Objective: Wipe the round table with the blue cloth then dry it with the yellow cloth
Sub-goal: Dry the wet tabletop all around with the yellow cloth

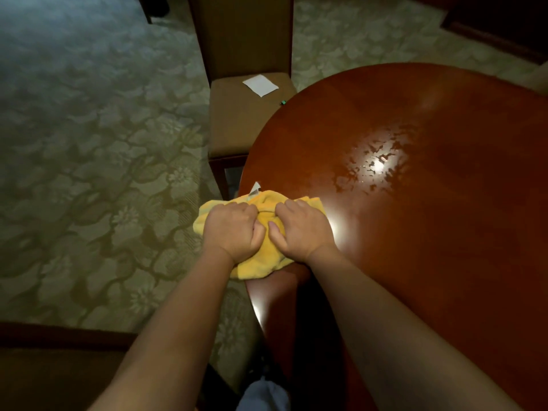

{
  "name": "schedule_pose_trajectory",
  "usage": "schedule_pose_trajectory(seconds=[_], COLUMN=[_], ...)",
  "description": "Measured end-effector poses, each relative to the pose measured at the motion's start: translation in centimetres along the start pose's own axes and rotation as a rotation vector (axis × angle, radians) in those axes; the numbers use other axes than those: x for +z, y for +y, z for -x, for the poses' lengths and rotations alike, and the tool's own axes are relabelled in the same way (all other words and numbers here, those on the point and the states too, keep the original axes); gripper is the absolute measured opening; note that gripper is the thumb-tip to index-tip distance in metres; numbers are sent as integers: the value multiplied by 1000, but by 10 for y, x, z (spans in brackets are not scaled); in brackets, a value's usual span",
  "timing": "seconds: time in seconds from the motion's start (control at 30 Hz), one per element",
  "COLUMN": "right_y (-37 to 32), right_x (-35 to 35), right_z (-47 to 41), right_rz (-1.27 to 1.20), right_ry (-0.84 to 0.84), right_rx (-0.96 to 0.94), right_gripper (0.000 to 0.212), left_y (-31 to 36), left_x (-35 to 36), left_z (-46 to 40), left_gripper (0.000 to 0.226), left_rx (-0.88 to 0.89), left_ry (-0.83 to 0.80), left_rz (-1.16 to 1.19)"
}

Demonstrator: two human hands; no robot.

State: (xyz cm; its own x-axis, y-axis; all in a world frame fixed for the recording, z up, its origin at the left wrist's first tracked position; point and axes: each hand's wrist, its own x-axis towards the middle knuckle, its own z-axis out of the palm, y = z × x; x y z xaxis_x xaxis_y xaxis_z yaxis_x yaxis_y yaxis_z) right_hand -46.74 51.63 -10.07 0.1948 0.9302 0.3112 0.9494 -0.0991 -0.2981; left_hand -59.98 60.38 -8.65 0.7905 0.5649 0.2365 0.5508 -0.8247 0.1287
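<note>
The yellow cloth lies bunched over the left edge of the round, glossy red-brown table, partly hanging off it. Both my hands are on it, side by side. My left hand grips the cloth with curled fingers. My right hand also holds a bunch of it, thumb tucked into the folds. A white tag sticks up from the cloth's far side. Wet streaks glisten near the table's middle. The blue cloth is not in view.
A brown padded chair stands against the table's far-left edge, with a white paper square on its seat. Patterned green carpet covers the floor to the left. Dark wooden furniture sits at the lower left.
</note>
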Motion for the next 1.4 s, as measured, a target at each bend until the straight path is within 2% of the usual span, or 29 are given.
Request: schedule_pose_trajectory(seconds=[0.4,0.57,0.67,0.83,1.17,1.4], right_y=[-20,-8,-2,7,27,53], right_x=[-43,-44,-39,-26,2,17], right_z=[146,149,140,98,-18,-80], right_rz=[-8,-21,-30,-48,5,24], right_ry=[-21,-53,-42,12,99,100], right_rx=[-88,-216,-279,-302,-122,-42], right_gripper=[31,31,30,29,31,29], left_y=[107,119,108,71,-10,-46], left_x=[-20,-17,-9,-2,9,22], left_z=[125,134,130,90,-32,-106], left_gripper=[26,25,24,28,27,27], left_rx=[-74,-145,-117,-34,92,158], left_ry=[0,24,59,25,-87,-95], left_rz=[45,78,119,79,54,88])
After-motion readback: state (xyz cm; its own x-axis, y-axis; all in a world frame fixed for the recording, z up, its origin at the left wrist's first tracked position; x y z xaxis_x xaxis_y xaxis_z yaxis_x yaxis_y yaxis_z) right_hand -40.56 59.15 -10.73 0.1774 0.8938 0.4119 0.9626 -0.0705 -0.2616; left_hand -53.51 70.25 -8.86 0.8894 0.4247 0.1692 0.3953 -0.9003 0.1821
